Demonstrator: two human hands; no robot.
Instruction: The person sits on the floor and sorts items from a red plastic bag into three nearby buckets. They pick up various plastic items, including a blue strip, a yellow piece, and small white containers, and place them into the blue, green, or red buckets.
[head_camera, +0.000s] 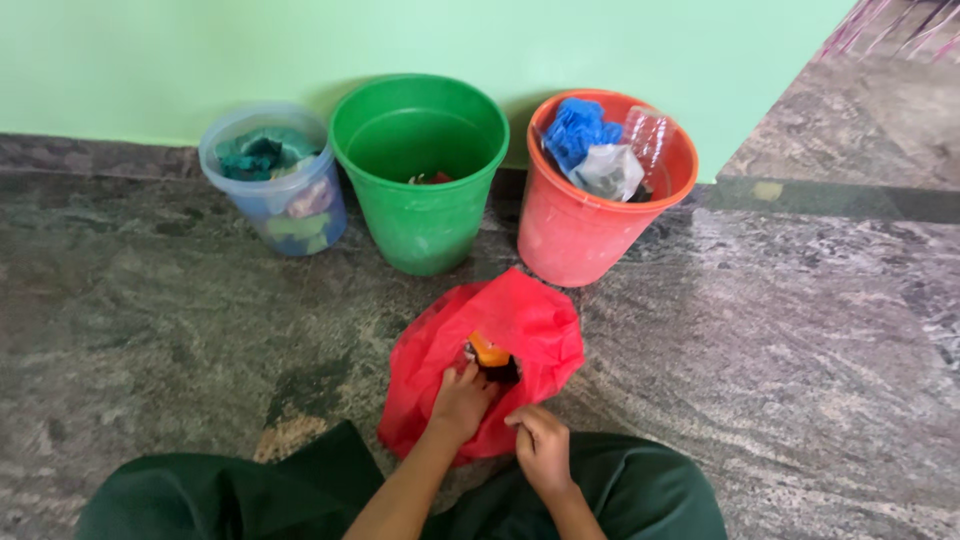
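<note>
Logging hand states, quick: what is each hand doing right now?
Left hand: reaching into the red bag; grip cannot be told.
Right hand: closed on the bag's edge.

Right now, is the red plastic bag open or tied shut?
Open. The red bag gapes at its mouth, showing an orange item inside, with the left hand at the opening.

A red plastic bag (500, 350) showed an orange item (487, 350) inside, before a translucent bluish bucket (285, 215), a green bucket (425, 215) and a red-orange bucket (575, 240) on mottled grey stone floor (780, 330), against a pale green wall (300, 40).
</note>
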